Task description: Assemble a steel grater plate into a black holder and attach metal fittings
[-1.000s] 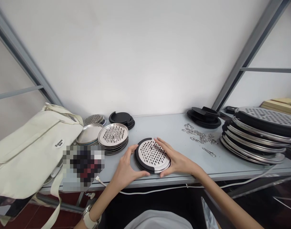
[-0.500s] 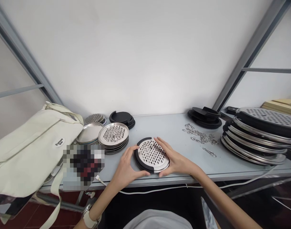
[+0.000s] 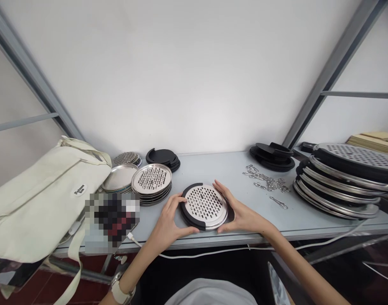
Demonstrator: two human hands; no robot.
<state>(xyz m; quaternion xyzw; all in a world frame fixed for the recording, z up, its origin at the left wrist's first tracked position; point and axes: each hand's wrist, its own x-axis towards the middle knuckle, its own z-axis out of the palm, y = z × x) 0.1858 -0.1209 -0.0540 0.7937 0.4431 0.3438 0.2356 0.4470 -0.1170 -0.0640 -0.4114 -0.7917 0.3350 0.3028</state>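
In front of me a round metal grater plate (image 3: 205, 205) lies on the table, perforated side up. A black rim (image 3: 186, 217) wraps its left half. My left hand (image 3: 170, 222) grips this rim, fingertips on its upper left and thumb at its lower edge. Beside the right edge, my right hand (image 3: 236, 214) has fingers and thumb spread around the metal plate. Its fingertips and thumb are close to the edge; whether they touch cannot be made out. To the left is a stack of similar grater plates (image 3: 151, 180), next to smooth metal discs (image 3: 120, 177).
Black round holders sit in a left pile (image 3: 163, 157) and a right pile (image 3: 272, 156). Small metal clips (image 3: 268, 182) lie scattered on the right. A tall stack of larger plates (image 3: 343, 182) stands far right. A cream bag (image 3: 50, 190) and white cable (image 3: 209, 253) are nearby.
My right hand has shifted slightly right, its fingers drawing back from the plate's top surface and spreading. My left hand stays on the black rim.
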